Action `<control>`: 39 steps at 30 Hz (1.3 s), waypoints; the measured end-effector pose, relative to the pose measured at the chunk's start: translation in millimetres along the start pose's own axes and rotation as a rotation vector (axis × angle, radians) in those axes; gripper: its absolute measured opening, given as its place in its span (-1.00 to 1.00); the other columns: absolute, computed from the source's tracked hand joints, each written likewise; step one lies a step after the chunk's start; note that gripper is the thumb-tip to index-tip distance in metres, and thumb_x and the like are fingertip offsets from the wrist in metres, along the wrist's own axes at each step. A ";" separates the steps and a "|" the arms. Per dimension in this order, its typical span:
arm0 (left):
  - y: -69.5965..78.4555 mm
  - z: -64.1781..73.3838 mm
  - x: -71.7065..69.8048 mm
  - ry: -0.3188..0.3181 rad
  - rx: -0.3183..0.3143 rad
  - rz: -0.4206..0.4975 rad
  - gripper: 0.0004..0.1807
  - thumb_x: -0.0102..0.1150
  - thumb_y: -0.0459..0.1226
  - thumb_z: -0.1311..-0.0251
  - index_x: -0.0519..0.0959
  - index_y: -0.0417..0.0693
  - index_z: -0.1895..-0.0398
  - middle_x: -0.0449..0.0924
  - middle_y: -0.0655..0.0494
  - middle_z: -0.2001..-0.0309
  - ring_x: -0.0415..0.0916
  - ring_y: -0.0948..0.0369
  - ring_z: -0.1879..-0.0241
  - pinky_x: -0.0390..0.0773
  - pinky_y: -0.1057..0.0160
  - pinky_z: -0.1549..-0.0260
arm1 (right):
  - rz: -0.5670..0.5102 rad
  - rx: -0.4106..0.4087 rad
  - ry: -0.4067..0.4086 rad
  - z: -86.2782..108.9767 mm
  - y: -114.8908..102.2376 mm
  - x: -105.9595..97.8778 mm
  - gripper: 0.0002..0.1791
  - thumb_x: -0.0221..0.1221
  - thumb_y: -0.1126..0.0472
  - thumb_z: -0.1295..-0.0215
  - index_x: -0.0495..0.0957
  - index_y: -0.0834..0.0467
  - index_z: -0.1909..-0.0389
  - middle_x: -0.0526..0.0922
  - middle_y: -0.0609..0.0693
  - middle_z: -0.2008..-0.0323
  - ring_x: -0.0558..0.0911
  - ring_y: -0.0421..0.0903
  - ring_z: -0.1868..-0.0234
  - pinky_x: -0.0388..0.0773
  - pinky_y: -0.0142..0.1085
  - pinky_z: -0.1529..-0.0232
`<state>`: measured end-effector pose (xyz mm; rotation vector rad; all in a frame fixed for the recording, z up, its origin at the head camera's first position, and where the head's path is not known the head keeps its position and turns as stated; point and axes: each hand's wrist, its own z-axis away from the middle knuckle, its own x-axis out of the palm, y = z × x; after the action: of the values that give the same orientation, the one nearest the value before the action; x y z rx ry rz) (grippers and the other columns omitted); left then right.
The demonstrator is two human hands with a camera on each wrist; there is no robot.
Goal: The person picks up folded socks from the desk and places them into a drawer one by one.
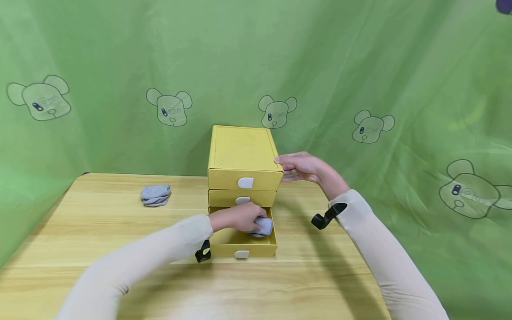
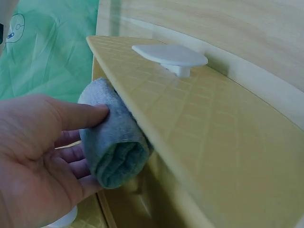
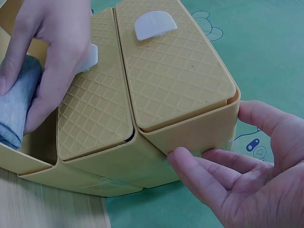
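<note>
A yellow three-drawer cabinet [image 1: 244, 149] stands on the table with its bottom drawer [image 1: 224, 250] pulled out. My left hand [image 1: 242, 217] reaches into that drawer and grips a rolled grey-blue cloth [image 1: 263, 226], thumb on one side and fingers on the other. In the left wrist view the rolled cloth [image 2: 116, 137] lies against the inside of the drawer front [image 2: 190, 123]. With fairly straight fingers, my right hand [image 1: 301, 166] steadies against the cabinet's upper right corner, thumb at the top edge. The right wrist view shows its fingertips [image 3: 183, 159] touching the side wall.
A folded grey cloth [image 1: 155, 195] lies on the wooden table [image 1: 112, 231], left of the cabinet. The two upper drawers are closed and have white tab handles [image 1: 245, 182]. Behind the table hangs a green curtain [image 1: 224, 53] with bear-head prints.
</note>
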<state>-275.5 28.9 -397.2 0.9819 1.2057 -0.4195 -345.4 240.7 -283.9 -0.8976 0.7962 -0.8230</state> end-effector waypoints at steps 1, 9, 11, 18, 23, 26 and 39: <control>0.5 -0.8 0.7 -0.006 -0.008 -0.007 -0.87 0.35 -0.38 -0.19 0.66 -0.21 0.21 0.59 0.13 0.38 0.35 0.29 0.43 0.34 0.40 0.43 | -0.001 0.000 0.000 -0.1 0.1 -0.2 -0.31 0.10 0.08 -0.54 0.16 0.33 -0.51 0.66 -0.07 0.13 0.70 -0.13 0.10 0.53 -0.01 -0.33; 0.4 -4.4 8.6 -0.052 -0.072 -0.044 -0.92 0.31 -0.39 -0.20 0.61 -0.17 0.27 0.47 0.16 0.44 0.36 0.24 0.43 0.37 0.35 0.41 | -0.006 0.000 -0.002 -0.9 0.7 -1.0 -0.32 0.09 0.09 -0.55 0.15 0.34 -0.51 0.63 -0.04 0.11 0.68 -0.12 0.09 0.54 -0.02 -0.32; -0.2 -4.9 10.2 -0.060 -0.083 -0.049 -0.91 0.30 -0.38 -0.22 0.62 -0.17 0.23 0.51 0.14 0.41 0.38 0.24 0.41 0.41 0.34 0.38 | -0.007 -0.001 -0.003 -1.1 0.4 -0.8 -0.31 0.09 0.09 -0.55 0.15 0.34 -0.52 0.62 -0.03 0.09 0.68 -0.12 0.09 0.53 -0.01 -0.33; -3.9 -4.9 17.3 -0.062 -0.104 -0.078 -0.76 0.23 -0.33 -0.33 0.63 -0.18 -0.02 0.65 0.09 0.23 0.46 0.26 0.28 0.56 0.27 0.18 | -0.005 -0.002 -0.007 -1.2 -0.9 0.2 -0.30 0.11 0.08 -0.54 0.14 0.34 -0.52 0.60 -0.02 0.08 0.68 -0.13 0.10 0.51 0.00 -0.35; 0.6 0.1 14.8 -0.044 -0.104 -0.114 -0.59 0.20 -0.28 -0.38 0.54 -0.16 -0.26 0.66 0.00 -0.02 0.54 0.24 0.09 0.61 0.24 0.01 | -0.003 0.002 -0.005 -1.5 0.0 -0.4 -0.32 0.09 0.08 -0.55 0.16 0.33 -0.51 0.63 -0.03 0.09 0.69 -0.13 0.11 0.44 0.06 -0.40; 8.1 8.1 6.8 -0.043 -0.107 -0.095 -0.50 0.18 -0.23 -0.41 0.46 -0.13 -0.38 0.62 -0.05 -0.16 0.57 0.19 -0.01 0.62 0.21 -0.07 | 0.003 0.001 -0.009 -1.6 0.1 -0.8 -0.30 0.08 0.07 -0.55 0.14 0.33 -0.52 0.61 -0.01 0.06 0.68 -0.13 0.09 0.45 0.05 -0.39; 19.7 94.8 -62.9 0.043 0.025 0.258 -0.49 0.14 -0.17 -0.46 0.43 -0.15 -0.40 0.64 -0.07 -0.21 0.60 0.07 -0.20 0.57 0.06 -0.25 | -0.013 0.007 -0.006 -1.9 -0.2 -1.7 -0.32 0.08 0.08 -0.55 0.14 0.35 -0.51 0.61 -0.01 0.08 0.67 -0.12 0.09 0.52 -0.01 -0.34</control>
<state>-227.6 -50.9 -328.9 1.1568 1.0964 -0.2103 -347.8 241.4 -284.1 -0.8995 0.7826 -0.8338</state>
